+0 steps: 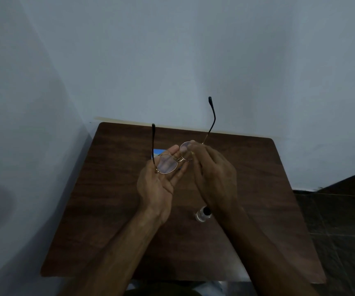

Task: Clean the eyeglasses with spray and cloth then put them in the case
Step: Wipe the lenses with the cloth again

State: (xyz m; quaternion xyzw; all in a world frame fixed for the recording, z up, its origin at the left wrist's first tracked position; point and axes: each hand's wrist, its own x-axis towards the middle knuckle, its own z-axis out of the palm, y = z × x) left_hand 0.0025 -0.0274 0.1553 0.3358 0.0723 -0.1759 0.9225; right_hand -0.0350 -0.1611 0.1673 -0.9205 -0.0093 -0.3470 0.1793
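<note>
Above table [108,189], eyeglasses [168,164] in hands [157,182] [215,174]

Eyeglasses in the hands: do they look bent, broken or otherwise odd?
Nothing clearly stands out. The eyeglasses look whole, with both lenses in place and both temples unfolded. The temples splay unevenly, but the tilt and the wide-angle view could explain that.
</note>
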